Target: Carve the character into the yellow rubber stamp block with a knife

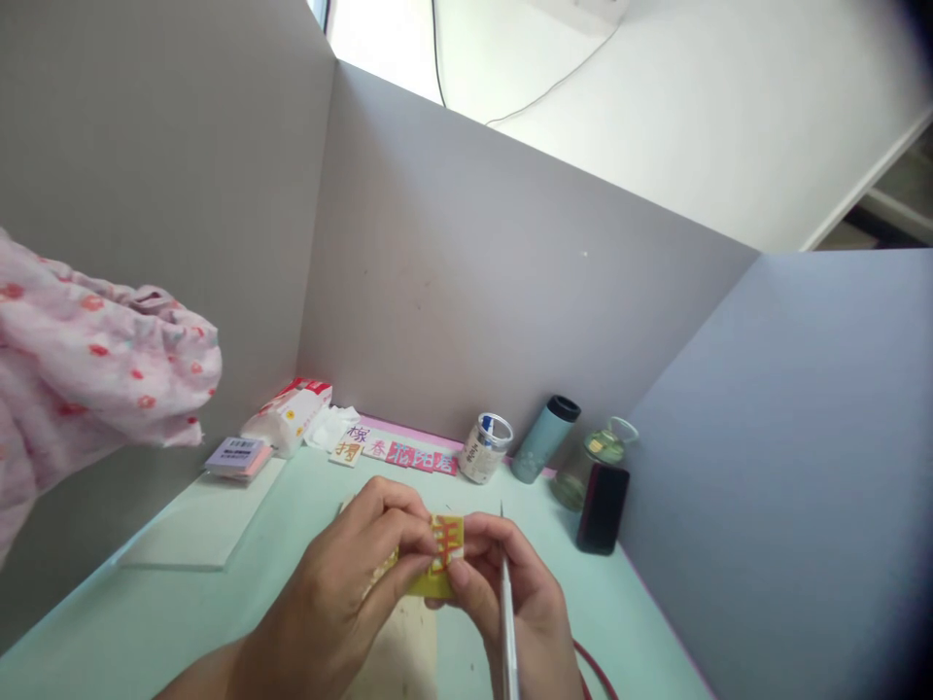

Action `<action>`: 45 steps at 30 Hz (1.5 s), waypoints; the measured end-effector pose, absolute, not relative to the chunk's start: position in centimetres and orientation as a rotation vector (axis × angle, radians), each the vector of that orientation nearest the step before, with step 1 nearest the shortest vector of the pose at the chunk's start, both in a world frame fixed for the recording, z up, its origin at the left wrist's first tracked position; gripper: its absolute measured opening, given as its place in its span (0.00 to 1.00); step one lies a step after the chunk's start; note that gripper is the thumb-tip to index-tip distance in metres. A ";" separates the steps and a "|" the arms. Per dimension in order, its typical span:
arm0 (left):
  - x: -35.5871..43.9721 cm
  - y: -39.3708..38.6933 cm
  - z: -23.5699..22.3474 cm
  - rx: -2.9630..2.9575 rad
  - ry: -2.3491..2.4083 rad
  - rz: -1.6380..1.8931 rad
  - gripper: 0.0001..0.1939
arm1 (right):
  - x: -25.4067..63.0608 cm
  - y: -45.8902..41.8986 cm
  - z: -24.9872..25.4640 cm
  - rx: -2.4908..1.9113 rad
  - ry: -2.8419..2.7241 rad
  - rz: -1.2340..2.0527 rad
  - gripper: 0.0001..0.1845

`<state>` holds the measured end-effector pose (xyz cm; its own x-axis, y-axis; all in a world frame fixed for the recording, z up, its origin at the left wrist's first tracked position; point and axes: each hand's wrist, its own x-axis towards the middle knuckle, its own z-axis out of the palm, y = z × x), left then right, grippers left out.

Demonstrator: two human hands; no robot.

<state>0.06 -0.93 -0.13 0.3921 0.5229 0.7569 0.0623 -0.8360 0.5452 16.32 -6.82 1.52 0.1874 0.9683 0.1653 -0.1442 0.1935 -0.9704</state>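
A small yellow square piece (448, 549) with a red-orange character on it is pinched between both hands above the table. My left hand (354, 574) grips its left side, fingertips bent over its face. From the right, my right hand (525, 588) holds the piece between thumb and fingers. A slim silver craft knife (508, 622) also rests in that hand, its thin tip pointing up and away. Below the hands lies a pale beige board (408, 642), partly covered by them.
Small character tiles (419, 457) line the back, near a white can (485, 452), a teal tumbler (543, 442), a glass jar (575, 476) and a black phone (604, 507). At left are a tissue pack (288, 413), a paper stack (237, 457) and a white board (196, 525). Grey partitions (466, 262) enclose the table.
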 end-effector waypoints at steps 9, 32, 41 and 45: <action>0.0 -0.9 -0.1 2.314 0.440 1.589 0.10 | 16.1 -6.9 1.6 -1.095 -1.126 0.889 0.15; 0.6 -1.0 0.0 2.343 0.391 1.675 0.08 | 17.1 -6.8 1.1 -1.119 -1.053 0.939 0.19; 1.0 -0.9 -0.5 2.322 0.255 1.832 0.07 | 16.9 -6.7 1.3 -1.154 -1.058 0.918 0.20; 1.1 -0.9 -1.0 2.285 0.291 1.832 0.08 | 17.0 -6.7 1.4 -1.165 -1.069 0.908 0.19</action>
<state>1.09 -0.88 -0.96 0.2133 0.2741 0.9377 0.0294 -0.9612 0.2743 16.98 -6.68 1.36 0.2605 0.9504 0.1699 -0.0145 0.1798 -0.9836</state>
